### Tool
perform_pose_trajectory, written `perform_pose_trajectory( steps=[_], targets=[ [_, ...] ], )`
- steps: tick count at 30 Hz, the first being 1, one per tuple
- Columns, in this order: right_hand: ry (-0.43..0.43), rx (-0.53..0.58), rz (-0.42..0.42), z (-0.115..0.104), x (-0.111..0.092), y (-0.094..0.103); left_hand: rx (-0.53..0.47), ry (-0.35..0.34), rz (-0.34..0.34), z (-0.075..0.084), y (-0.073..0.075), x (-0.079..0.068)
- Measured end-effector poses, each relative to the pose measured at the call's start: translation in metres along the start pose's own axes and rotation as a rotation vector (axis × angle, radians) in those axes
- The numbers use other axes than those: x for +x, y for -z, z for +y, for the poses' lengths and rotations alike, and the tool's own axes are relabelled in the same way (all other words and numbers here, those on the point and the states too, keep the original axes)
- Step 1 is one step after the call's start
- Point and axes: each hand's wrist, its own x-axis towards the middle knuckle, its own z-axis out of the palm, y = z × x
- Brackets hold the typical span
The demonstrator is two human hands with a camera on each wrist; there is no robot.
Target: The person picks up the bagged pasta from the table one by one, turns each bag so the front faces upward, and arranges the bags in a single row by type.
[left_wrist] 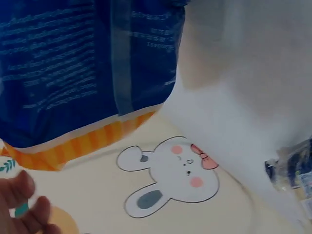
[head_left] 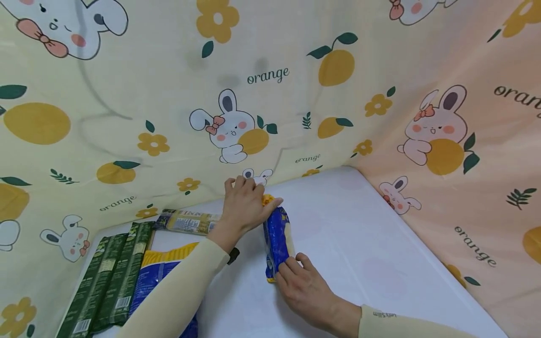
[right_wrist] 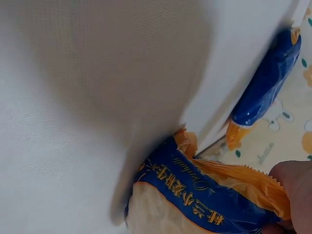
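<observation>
A blue packet [head_left: 276, 239] with orange ends and a pale window stands on the white surface in the middle of the head view. My right hand [head_left: 306, 291] pinches its near, lower end. In the right wrist view the right thumb [right_wrist: 297, 187] presses the orange seam of the packet [right_wrist: 190, 190], whose printed front shows. My left hand [head_left: 245, 202] is over the packet's top, thumb stretched across it. Seen from the left wrist, the printed back of the packet [left_wrist: 92, 63] fills the upper left, with the left fingers [left_wrist: 24, 190] just beside its orange end.
To the left lie green packets [head_left: 120, 277], a larger blue bag [head_left: 152, 274] with a yellow top, partly behind the left forearm, and a gold-and-blue packet [head_left: 190, 222] along the back wall. Another blue packet [right_wrist: 268, 78] shows upper right in the right wrist view. Patterned cloth [head_left: 169, 84] walls the surface.
</observation>
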Motion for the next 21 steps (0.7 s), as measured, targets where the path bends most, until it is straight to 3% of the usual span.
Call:
perform_pose_trajectory(
  steps=[3, 8, 15, 21],
  targets=[
    [0.019, -0.008, -0.010, -0.0023, 0.0022, 0.0006, 0.014, 0.041, -0.032, 0.0027, 0.0015, 0.0015],
    [0.035, -0.013, -0.033, -0.0046, 0.0061, 0.0005, 0.035, 0.045, -0.077, 0.0029, 0.0028, 0.0028],
    [0.042, -0.019, -0.152, -0.0048, 0.0068, 0.0019, 0.048, 0.055, -0.198, -0.0011, 0.0019, -0.0007],
    [0.055, -0.007, -0.121, -0.0070, 0.0069, 0.0005, 0.012, 0.092, -0.216, -0.0014, -0.0017, -0.0021]
  ],
)
